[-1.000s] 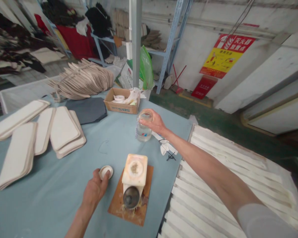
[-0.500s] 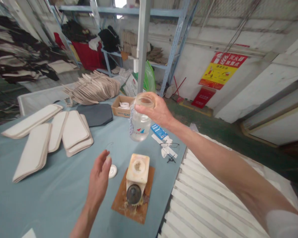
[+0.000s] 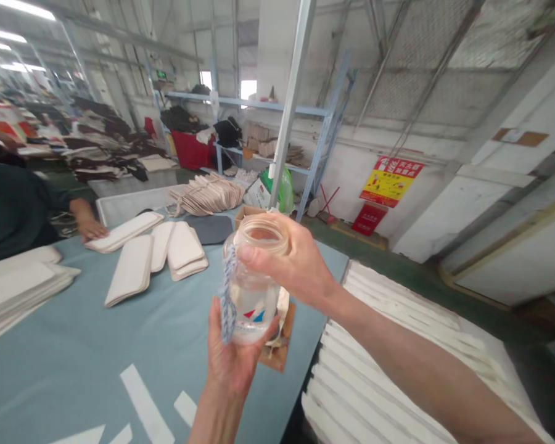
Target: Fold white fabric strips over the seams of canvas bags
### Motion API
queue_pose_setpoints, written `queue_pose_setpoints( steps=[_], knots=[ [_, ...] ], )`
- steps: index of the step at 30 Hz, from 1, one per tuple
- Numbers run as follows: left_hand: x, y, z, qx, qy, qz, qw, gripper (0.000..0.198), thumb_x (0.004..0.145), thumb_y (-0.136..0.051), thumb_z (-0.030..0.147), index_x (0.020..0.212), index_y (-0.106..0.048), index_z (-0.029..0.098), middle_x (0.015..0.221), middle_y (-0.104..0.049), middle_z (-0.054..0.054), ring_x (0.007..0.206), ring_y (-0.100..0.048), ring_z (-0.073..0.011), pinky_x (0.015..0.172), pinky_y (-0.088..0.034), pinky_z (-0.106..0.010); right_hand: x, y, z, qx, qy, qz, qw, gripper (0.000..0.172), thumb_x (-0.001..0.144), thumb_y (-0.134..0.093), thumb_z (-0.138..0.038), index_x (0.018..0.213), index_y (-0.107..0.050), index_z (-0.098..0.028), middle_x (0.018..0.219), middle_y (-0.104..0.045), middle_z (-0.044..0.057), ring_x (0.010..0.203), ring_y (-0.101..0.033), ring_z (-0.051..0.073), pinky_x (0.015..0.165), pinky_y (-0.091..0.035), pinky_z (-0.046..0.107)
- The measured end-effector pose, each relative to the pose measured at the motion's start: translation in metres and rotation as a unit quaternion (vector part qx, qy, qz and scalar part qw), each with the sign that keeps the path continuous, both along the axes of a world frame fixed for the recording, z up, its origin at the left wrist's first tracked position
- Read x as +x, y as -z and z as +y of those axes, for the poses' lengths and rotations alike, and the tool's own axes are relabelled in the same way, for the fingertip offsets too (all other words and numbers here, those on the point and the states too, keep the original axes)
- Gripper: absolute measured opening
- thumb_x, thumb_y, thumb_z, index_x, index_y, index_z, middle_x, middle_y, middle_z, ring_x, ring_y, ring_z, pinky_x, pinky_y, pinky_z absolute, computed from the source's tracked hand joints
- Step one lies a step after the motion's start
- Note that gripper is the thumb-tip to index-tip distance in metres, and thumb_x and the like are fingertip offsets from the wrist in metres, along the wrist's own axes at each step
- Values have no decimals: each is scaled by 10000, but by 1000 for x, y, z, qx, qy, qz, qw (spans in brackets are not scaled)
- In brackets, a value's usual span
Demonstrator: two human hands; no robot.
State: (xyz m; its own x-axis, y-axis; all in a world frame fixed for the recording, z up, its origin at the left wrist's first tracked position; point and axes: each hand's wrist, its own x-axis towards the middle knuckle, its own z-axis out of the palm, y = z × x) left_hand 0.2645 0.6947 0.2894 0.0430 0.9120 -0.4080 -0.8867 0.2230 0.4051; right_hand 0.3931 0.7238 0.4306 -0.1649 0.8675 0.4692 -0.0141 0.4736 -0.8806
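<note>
Over the table [image 3: 87, 345], I watched the lidless jar [image 3: 253, 296] held by the curled right hand [image 3: 300, 262], with the left hand [image 3: 235, 364] now cupped round its base, giving it two-handed support.

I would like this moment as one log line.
left hand: cups base of clear cylindrical jar | right hand: grips it near top | jar: lidless, clear liquid inside, pale-blue braided cord alongside

My clear cylindrical jar [image 3: 259, 287]: red and blue triangular marks [image 3: 254, 316], blue-and-white braided cord [image 3: 228, 296]. Below the jar, blue-green table covering [image 3: 78, 351]. Left of it, off-white round-cornered flat panels [image 3: 130, 270]. Right, beyond it, rectangular wall sign [image 3: 391, 181], red-yellow-red bands.
</note>
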Motion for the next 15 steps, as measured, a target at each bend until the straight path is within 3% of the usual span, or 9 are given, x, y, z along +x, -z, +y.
queue_pose_setpoints(
  steps=[4, 8, 12, 15],
  knots=[
    [-15, -19, -52, -5, 38, -28, 999, 416, 1092, -567, 461, 1430, -709, 265, 1458, -746, -200, 1111, -813, -392, 853, -700, -666, -38, 19, -50, 70, 61, 110, 990, 721, 831, -755, -837, 1209, -685, -227, 1172, -792, 109, 1108, -747, 312, 1023, -601, 480],
    [-32, -32, -96, -3, 89, -72, 993, 446, 1102, -521, 515, 1454, -720, 328, 1446, -779, -150, 1222, -792, -407, 980, -660, -685, -60, 60, -93, 84, 94, 168, 978, 926, 845, -539, -977, 1485, -568, -308, 1411, -726, 140, 1410, -641, 397, 1142, -560, 561],
    [-49, -19, -123, 93, 160, -80, 980, 483, 1113, -499, 473, 1536, -684, 332, 1380, -825, -140, 1308, -764, -401, 1145, -575, -675, -65, 100, -135, 74, 114, 138, 981, 887, 852, -568, -917, 1535, -585, -351, 1425, -724, 130, 1458, -607, 424, 1182, -548, 601],
    [-53, -3, -133, 193, 195, -103, 956, 522, 1119, -499, 475, 1598, -634, 316, 1395, -819, -130, 1349, -748, -375, 1251, -497, -623, -59, 116, -156, 82, 118, 136, 980, 846, 843, -668, -813, 1556, -597, -363, 1405, -742, 123, 1413, -648, 435, 1159, -583, 606]
  ],
)
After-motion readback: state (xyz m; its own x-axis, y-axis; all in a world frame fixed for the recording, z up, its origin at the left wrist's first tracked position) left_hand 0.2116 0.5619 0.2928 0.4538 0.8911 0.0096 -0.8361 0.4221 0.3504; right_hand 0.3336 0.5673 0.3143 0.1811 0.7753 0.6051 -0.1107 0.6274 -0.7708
